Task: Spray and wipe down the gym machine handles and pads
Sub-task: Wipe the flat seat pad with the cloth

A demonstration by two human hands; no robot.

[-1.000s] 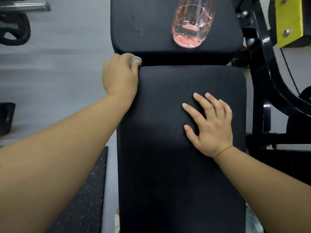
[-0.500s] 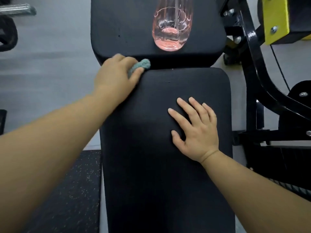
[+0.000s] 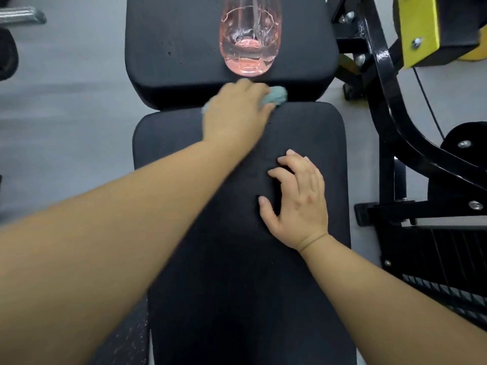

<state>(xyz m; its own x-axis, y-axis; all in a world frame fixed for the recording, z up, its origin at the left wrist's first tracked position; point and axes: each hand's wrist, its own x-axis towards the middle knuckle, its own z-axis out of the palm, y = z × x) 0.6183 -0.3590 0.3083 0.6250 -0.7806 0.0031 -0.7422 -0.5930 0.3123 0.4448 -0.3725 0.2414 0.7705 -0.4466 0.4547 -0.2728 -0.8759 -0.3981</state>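
Note:
A long black bench pad [image 3: 237, 272] runs up the middle of the head view, with a shorter black pad [image 3: 171, 48] beyond it. My left hand [image 3: 234, 114] grips a small teal cloth [image 3: 275, 95] at the near pad's top edge, by the gap between the pads. My right hand [image 3: 297, 198] rests on the near pad with its fingers bent and the fingertips touching the surface. A clear pink spray bottle [image 3: 247, 40] stands on the far pad, its top out of view.
The machine's black steel frame [image 3: 390, 106] with a yellow plate [image 3: 419, 27] stands at the right. Grey floor [image 3: 66, 101] lies at the left, with a metal bar end [image 3: 21, 15] at the upper left. A speckled rubber mat [image 3: 118, 338] lies at the lower left.
My left hand has slid the teal cloth rightward along the near pad's top edge, from its left corner toward the middle. My right hand's fingers have bent from flat.

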